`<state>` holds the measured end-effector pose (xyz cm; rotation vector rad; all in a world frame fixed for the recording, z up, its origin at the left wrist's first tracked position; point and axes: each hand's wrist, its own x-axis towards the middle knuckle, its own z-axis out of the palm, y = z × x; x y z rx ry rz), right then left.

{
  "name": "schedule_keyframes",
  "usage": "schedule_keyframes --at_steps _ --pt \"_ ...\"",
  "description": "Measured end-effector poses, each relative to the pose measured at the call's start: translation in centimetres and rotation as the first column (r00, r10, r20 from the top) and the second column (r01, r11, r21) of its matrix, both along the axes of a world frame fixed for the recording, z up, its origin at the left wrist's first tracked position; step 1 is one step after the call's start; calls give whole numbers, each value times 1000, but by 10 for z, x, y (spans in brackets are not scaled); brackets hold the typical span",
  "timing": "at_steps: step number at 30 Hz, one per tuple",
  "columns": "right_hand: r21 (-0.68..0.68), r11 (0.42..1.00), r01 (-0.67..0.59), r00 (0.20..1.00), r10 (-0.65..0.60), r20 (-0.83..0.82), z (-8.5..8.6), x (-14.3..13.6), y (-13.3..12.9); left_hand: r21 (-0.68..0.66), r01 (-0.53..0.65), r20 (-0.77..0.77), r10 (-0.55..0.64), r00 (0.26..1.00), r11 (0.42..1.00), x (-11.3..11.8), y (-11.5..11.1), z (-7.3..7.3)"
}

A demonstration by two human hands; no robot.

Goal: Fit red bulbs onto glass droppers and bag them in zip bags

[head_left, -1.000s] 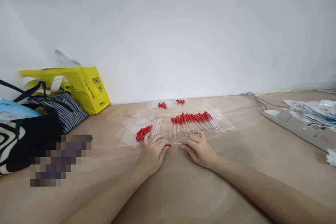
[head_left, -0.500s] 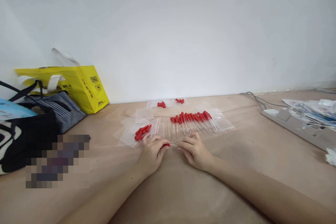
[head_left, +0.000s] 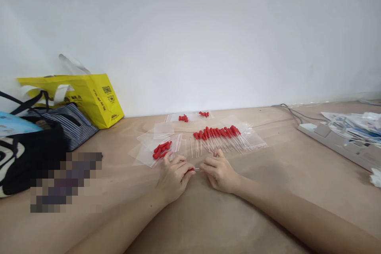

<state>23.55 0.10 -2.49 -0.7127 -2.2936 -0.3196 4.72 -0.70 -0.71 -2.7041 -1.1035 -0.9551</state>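
Low over the table, my left hand (head_left: 175, 176) pinches a red rubber bulb (head_left: 192, 170), mostly hidden by the fingers. My right hand (head_left: 218, 171) has its fingers closed on a thin clear dropper tube (head_left: 197, 169), which runs into or up against the bulb. Just left of my left hand, loose red bulbs (head_left: 160, 150) lie on clear zip bags (head_left: 143, 152). Beyond my hands is a row of droppers with red bulbs (head_left: 217, 133) on clear stems, spread over more plastic bags (head_left: 257, 143). A few bare tubes (head_left: 191, 149) lie at the row's left end.
Near the wall, another bag (head_left: 192, 116) carries small red pieces (head_left: 183, 118). A yellow bag (head_left: 86, 95), a striped pouch (head_left: 70, 125) and a black bag (head_left: 32, 158) stand at left. A power strip (head_left: 333, 143) with cables is at right, beside crumpled tissue (head_left: 375, 177).
Both hands have shifted slightly towards me and closer together. Less of the clear tube shows between my fingers, and the bulb is still in my left hand.
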Motion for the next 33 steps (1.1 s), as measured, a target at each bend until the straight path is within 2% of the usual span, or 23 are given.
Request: schedule_keyframes --at_steps 5,9,14,18,27,33 --pt "-9 1000 -15 999 16 36 -1 -4 1 32 9 -9 -9 1000 999 3 -1 2" --pt "-54 998 23 1000 -23 2 0 -4 1 31 -16 2 16 1000 999 -1 2 3" --pt "-75 995 66 996 -70 -61 3 4 3 129 -83 13 82 997 988 -10 7 1" --pt "-51 995 85 996 -87 -35 3 8 3 180 -52 20 50 999 982 -10 8 0" --pt "-164 985 54 995 -67 -79 -1 3 1 66 20 8 -20 1000 998 0 0 3" --pt "-230 972 55 997 -67 -44 -1 2 3 56 38 -21 -37 999 998 1 1 0"
